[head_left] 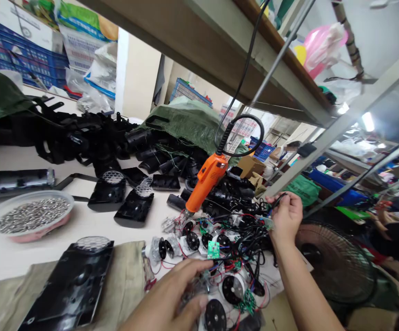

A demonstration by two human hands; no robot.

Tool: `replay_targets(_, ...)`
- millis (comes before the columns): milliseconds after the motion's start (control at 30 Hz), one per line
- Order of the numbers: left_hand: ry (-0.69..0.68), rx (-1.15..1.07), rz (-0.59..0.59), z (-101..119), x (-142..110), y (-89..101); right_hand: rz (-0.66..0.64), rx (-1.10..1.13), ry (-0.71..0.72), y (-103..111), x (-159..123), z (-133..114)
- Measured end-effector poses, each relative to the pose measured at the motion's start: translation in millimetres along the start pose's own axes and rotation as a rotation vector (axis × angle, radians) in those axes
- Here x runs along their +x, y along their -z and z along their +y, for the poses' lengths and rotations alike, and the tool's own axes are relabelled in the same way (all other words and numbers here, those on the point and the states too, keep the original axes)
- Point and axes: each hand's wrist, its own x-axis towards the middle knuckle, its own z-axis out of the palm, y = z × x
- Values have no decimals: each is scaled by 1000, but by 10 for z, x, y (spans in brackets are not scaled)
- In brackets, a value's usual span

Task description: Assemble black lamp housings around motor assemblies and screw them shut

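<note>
Two hands (pixel 166 299) (pixel 286 218) amid wires (pixel 244 243) (thin, rubbery)

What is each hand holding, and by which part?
The right hand pinches a black wire near its end. The left hand covers a wired clear plastic part; any hold cannot be told.

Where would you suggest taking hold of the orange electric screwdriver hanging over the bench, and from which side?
Grip the orange body of the electric screwdriver at its middle, from the right, where the right hand is nearest. It hangs tilted, tip down over the wired parts, coiled cord at its top.
</note>
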Motion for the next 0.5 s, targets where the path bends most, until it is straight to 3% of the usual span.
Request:
replay_targets(200,-17,-85,-8,-134,662,-419,225,285,-82,-65,-39,-174)
replay_targets(333,5,-200,-7,-95,1020,-556,221,391,-209,-150,-54,-383)
replay_targets(500,164,-481,-183,-74,1002,-694,180,432,-292,-326,-199,-627)
